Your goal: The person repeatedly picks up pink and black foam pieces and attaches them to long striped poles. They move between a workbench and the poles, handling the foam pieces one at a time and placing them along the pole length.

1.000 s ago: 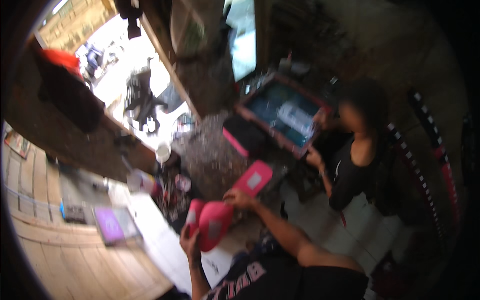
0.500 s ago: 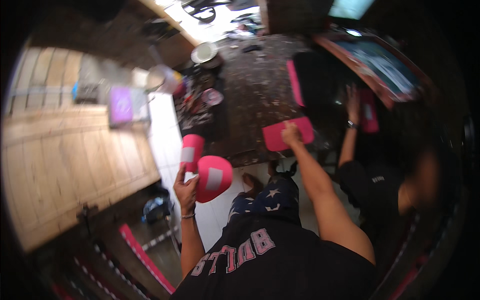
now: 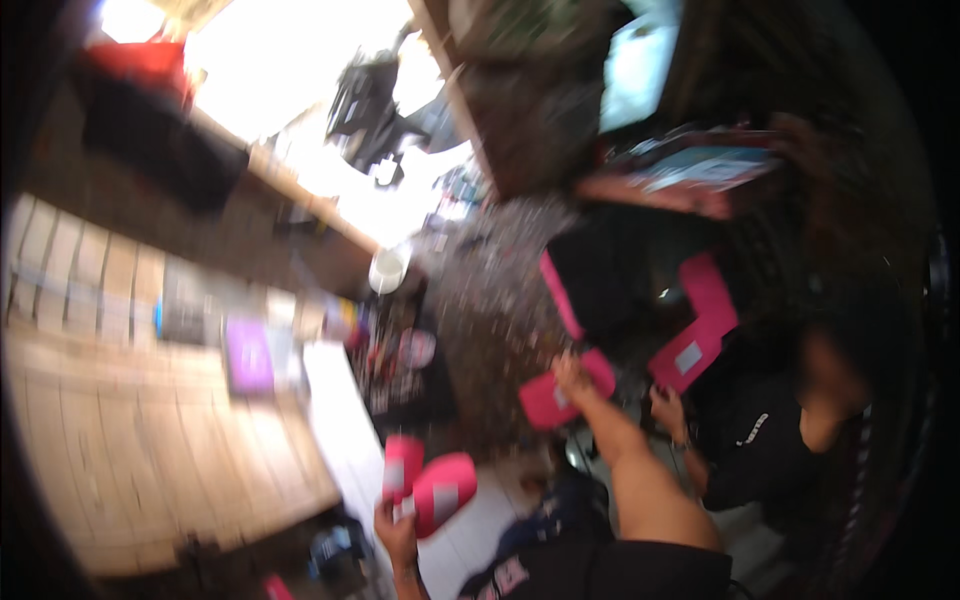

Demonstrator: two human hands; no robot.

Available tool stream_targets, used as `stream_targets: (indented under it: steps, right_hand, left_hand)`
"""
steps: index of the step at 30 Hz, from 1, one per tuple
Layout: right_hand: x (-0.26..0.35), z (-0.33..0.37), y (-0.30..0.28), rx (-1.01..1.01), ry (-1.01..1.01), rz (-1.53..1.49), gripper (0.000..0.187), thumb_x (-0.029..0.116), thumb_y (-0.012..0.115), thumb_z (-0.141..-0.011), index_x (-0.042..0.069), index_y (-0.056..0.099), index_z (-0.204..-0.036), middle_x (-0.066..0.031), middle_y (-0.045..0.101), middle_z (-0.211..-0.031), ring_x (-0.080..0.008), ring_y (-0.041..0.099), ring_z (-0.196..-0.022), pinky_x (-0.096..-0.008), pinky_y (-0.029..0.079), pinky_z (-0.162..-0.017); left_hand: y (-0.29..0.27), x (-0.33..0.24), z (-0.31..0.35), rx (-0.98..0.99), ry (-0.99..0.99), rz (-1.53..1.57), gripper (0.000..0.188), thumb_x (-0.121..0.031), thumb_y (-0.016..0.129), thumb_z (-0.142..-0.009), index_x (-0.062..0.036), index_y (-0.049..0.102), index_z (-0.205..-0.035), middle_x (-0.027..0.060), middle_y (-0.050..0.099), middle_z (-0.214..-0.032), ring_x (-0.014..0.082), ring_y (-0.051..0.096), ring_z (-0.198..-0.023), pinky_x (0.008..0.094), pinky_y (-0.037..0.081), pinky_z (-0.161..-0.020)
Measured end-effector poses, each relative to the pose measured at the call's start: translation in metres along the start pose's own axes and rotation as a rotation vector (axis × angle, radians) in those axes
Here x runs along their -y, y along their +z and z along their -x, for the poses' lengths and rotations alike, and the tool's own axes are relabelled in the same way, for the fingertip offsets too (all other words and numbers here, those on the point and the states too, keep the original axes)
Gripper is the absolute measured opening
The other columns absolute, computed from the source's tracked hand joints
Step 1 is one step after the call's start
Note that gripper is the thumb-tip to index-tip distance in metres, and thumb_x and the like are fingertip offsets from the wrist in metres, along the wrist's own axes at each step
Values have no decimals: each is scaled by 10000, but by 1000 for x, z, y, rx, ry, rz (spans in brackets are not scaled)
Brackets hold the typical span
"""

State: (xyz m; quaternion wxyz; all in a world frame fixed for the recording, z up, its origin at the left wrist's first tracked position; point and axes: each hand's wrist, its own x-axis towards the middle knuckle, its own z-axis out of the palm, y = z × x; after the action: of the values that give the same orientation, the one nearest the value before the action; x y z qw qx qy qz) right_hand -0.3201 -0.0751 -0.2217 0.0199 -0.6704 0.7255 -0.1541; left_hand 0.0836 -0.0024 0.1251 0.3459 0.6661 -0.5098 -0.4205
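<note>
My left hand (image 3: 396, 530) is closed on two pink sole-shaped pieces, each with a pale grey patch: a narrower piece (image 3: 397, 462) and a rounder piece (image 3: 450, 492). They are held low, off the near edge of the dark table. My right hand (image 3: 572, 375) lies over another flat pink piece (image 3: 543, 402) at that edge and seems to grip it; blur hides the exact finger hold. To the right, a co-worker's hand (image 3: 668, 410) holds a pink piece with a pale patch (image 3: 690, 354).
The dark, worn table (image 3: 500, 330) bears a black sheet-like thing with a pink edge (image 3: 560, 292), a white cup (image 3: 388, 270) and cluttered small items. A pale slatted wooden surface (image 3: 150, 430) on the left has a purple package (image 3: 249, 355). A co-worker in black (image 3: 765, 450) sits close on my right.
My view has swung up and sideways, so the scene sits lower. Both my hands stay with their pink pieces. The co-worker's hand has come nearer and now holds a pink piece.
</note>
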Motion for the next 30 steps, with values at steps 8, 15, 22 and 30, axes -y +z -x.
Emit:
stream_targets:
  steps: [8,15,22,30]
  right_hand:
    - [-9,-14,-67,288,53,-146,210,181,664,-792,74,602,-962,-156,494,-1132,-351,466,-1132,-508,406,-899]
    - [38,-18,-91,397,-19,5,248,185,670,-752,53,628,-958,-169,660,-931,-353,610,-987,-513,411,-905]
    - [97,58,-156,70,232,-513,202,182,689,-758,22,669,-879,-172,678,-795,-313,670,-741,-401,515,-667]
    - [211,304,-238,-248,817,-592,226,182,695,-800,1,653,-930,-201,667,-856,-325,674,-802,-387,514,-690]
  left_hand:
    - [-19,9,2,33,-140,190,562,-24,688,-837,30,423,-1329,119,529,-1231,191,556,-1029,277,504,-806]
    - [-48,21,8,84,-42,286,503,-31,685,-840,52,478,-1291,102,560,-1178,153,563,-943,248,500,-734]
    - [-82,62,-21,319,227,165,474,-24,644,-829,14,506,-1281,67,600,-1087,132,571,-904,260,493,-766]
    - [-91,67,-2,543,389,53,494,52,696,-686,41,540,-1154,134,615,-1096,243,632,-970,350,517,-852]
